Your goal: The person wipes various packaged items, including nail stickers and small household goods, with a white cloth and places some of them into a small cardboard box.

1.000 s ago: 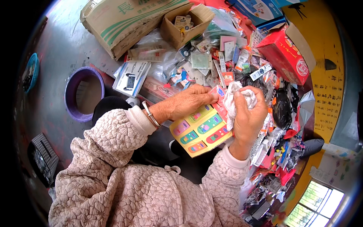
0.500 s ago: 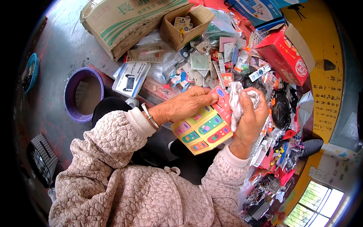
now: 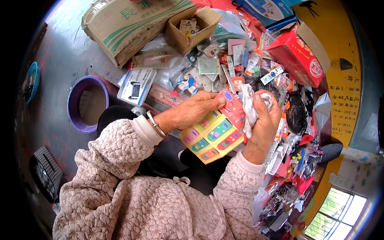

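Observation:
My left hand grips a red and yellow cartoon card by its upper left edge, thumb on the front. Rows of small coloured pictures cover the card, which tilts over my lap. In my right hand a crumpled white cloth is bunched between thumb and fingers, and part of it hangs beside the card's right edge. Whether the cloth touches the card I cannot tell. Past my hands lies a heap of small packaged goods.
Left of me stands a purple basin, with a boxed gadget near it. A large cardboard box, a small open carton and a red box border the heap. A black-and-white patterned case lies lower left.
The view has shifted slightly. Both hands keep their holds on the card and the cloth, with hardly any movement relative to each other.

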The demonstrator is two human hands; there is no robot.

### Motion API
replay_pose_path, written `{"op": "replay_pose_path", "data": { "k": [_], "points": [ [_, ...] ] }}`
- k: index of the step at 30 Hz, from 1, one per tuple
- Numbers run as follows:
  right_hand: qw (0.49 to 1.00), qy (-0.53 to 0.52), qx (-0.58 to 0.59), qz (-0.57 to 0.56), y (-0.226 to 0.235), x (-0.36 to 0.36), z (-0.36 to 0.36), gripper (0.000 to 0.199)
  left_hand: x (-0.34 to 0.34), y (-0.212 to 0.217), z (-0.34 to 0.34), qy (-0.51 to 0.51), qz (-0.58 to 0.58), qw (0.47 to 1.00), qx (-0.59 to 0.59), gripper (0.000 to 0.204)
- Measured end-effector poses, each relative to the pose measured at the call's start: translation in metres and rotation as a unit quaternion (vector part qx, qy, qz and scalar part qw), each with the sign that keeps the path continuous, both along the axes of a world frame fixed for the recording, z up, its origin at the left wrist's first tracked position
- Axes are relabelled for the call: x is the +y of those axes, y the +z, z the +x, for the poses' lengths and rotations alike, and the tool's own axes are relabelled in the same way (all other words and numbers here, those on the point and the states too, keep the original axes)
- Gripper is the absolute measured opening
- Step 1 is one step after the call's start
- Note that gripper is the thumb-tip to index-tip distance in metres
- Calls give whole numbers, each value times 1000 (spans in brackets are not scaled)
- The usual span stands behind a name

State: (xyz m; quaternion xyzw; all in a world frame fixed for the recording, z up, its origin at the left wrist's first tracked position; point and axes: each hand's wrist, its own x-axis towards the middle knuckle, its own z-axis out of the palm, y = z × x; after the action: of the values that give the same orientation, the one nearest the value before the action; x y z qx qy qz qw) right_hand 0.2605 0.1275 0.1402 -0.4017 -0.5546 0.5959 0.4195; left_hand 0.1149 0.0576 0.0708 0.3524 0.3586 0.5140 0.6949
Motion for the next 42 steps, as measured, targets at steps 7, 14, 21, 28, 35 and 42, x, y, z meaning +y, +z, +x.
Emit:
{"op": "replay_pose_path", "data": {
  "k": [7, 14, 21, 28, 35, 42],
  "points": [
    [999, -6, 2, 37, -4, 3, 0, 11, 0, -4, 1, 2, 7, 1000, -15, 39],
    [999, 24, -15, 40, -8, 8, 5, 10, 1, -5, 0, 0, -16, 1000, -15, 39],
    [998, 36, -16, 40, -5, 8, 8, 8, 1, -6, 0, -5, -12, 1000, -12, 38],
    [999, 31, -4, 9, -2, 6, 5, 11, 1, -12, 3, -3, -14, 1000, -21, 37],
    [1000, 20, -8, 3, -2, 8, 6, 10, 2, -11, 3, 12, -30, 998, -51, 33],
    [1000, 10, -25, 4, 0, 8, 10, 10, 3, -11, 5, 24, -33, 998, -52, 32]
  ]
}}
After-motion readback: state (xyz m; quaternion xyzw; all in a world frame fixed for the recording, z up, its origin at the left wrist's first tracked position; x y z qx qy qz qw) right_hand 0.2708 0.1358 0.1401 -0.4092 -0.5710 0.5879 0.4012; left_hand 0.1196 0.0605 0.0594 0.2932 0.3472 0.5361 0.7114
